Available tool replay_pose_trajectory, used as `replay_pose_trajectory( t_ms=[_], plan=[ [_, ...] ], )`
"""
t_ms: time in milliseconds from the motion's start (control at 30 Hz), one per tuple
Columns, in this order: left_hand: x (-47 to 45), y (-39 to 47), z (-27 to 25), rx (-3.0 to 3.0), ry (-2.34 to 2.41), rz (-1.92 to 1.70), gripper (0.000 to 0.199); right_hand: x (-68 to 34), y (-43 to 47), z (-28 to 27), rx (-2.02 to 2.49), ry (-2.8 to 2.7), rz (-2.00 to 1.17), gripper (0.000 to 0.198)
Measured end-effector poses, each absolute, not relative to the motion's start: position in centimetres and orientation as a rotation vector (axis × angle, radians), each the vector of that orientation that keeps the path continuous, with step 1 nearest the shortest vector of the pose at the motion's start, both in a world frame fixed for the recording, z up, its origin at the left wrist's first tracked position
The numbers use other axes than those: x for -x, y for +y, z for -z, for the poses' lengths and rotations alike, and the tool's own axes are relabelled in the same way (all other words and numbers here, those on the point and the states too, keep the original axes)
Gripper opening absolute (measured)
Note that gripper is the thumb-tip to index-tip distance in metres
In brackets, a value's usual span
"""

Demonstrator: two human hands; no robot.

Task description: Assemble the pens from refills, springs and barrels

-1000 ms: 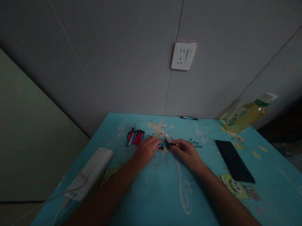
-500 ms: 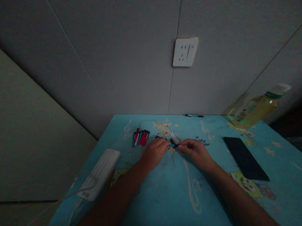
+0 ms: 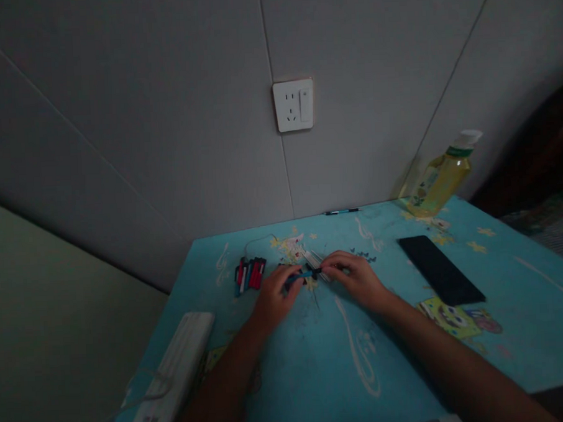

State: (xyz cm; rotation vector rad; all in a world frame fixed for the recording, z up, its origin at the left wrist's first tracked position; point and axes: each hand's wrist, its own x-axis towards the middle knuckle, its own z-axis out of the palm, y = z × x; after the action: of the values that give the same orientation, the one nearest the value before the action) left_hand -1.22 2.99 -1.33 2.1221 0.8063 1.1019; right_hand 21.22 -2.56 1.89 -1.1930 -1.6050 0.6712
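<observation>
A blue pen barrel with a dark end (image 3: 303,275) runs between my two hands, just above the table. My left hand (image 3: 273,298) grips the blue length between thumb and fingers. At the dark end, the fingertips of my right hand (image 3: 354,276) are pinched together on the pen. Behind them several thin pale sticks, like pen refills (image 3: 310,257), lie on the table. Small dark pieces beneath the pen are partly hidden by my hands. Left of my left hand lies a bunch of red, blue and white pen barrels (image 3: 255,273).
The blue patterned table (image 3: 311,365) meets a grey wall with a socket (image 3: 293,105). One pen (image 3: 341,211) lies along the back edge. At right are a bottle of yellow liquid (image 3: 441,182) and a dark flat slab (image 3: 440,269). A white power strip (image 3: 176,371) with a cable lies front left.
The view has turned and tilted. My left hand has opened up its grip somewhat, showing more of the blue barrel, while my right fingers stay at its dark end.
</observation>
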Motion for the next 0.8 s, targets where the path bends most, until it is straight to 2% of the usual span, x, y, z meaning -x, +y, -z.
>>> replay_pose_trajectory(
  t_ms=[167, 267, 433, 533, 667, 800],
  plan=[
    [0.7, 3.1, 1.8, -1.272, 0.927, -0.963, 0.033, -21.4, -2.3, -1.5, 1.174, -1.478, -0.551, 0.017],
    [0.4, 2.9, 1.8, -0.993, 0.861, -0.964, 0.032, -21.2, -2.4, -1.3, 1.184, -1.450, -0.554, 0.017],
    [-0.1, 2.5, 1.2, -0.940, 0.868, -1.210, 0.030, -20.9, -2.4, -0.8, 1.220, -1.411, -0.624, 0.025],
    [0.0, 2.3, 0.7, -1.103, 0.944, -1.275, 0.030, -20.9, -2.2, -0.4, 1.296, -1.427, -0.680, 0.024],
    [0.4, 2.4, 0.3, -1.237, 1.004, -1.341, 0.028, -20.5, -2.2, -0.3, 1.368, -1.516, -0.768, 0.034],
    [0.7, 3.1, 0.6, -1.094, 1.039, -1.425, 0.041, -19.4, -2.7, 0.0, 1.295, -1.634, -0.665, 0.029]
  ],
)
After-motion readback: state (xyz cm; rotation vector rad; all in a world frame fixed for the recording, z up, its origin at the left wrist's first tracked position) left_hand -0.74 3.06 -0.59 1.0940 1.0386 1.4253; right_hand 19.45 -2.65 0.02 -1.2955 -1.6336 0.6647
